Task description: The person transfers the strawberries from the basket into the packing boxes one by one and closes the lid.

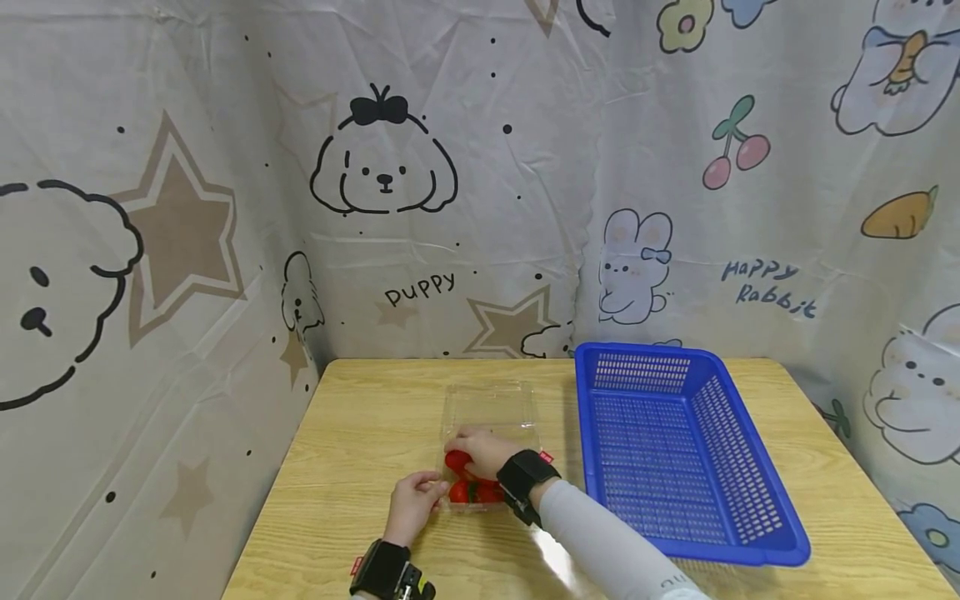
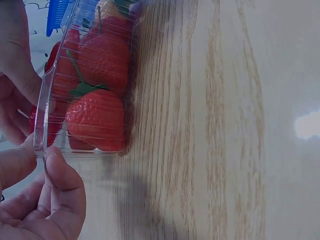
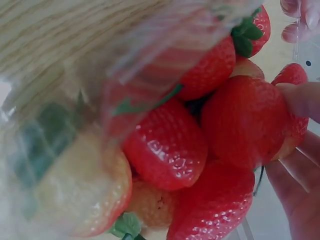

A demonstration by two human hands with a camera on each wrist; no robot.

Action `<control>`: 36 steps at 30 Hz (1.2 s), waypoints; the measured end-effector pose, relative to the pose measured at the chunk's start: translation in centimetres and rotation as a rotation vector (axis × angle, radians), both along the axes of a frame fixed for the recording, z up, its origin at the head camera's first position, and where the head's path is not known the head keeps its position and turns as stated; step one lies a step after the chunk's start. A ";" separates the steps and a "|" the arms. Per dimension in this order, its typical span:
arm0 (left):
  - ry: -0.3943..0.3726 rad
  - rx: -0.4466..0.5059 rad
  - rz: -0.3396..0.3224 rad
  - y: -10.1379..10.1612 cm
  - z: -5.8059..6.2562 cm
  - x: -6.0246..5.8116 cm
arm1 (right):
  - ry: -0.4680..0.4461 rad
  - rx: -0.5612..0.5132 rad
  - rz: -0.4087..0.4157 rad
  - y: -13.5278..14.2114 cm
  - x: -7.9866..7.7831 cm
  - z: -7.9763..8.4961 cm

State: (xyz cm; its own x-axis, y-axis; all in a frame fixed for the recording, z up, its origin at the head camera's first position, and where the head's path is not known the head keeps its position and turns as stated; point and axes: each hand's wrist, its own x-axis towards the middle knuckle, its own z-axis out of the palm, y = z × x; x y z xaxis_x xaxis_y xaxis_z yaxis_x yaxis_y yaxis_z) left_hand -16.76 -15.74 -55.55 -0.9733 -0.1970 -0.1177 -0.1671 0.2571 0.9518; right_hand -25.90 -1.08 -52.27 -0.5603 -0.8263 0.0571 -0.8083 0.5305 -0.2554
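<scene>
A clear plastic clamshell box (image 1: 491, 404) lies on the table with its lid raised at the back. Several red strawberries (image 2: 97, 120) with green leaves fill its base, and some show pale patches in the right wrist view. At the box's near left corner my left hand (image 1: 412, 500) pinches the rim between thumb and fingers. My right hand (image 1: 483, 452) reaches over the box from the right, thumb and fingers round a strawberry (image 1: 457, 461) above the others. Seen from the right wrist, that strawberry (image 3: 292, 74) is partly covered by the thumb.
To the right of the box stands a blue plastic basket (image 1: 652, 450) with perforated walls. Both rest on a light wooden table (image 1: 352, 417). Behind and to the left hangs a pale curtain (image 1: 450, 250) printed with cartoon animals.
</scene>
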 end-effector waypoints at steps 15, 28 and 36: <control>-0.021 0.002 0.004 0.0 -0.1 -0.1 | -0.039 0.119 -0.088 0.0 0.3 -0.5; -0.033 0.006 0.002 0.0 -0.1 0.0 | -0.059 0.100 -0.043 0.5 -0.9 0.9; -0.035 0.010 0.003 0.0 0.0 0.1 | -0.189 -0.113 -0.148 2.0 -2.9 5.3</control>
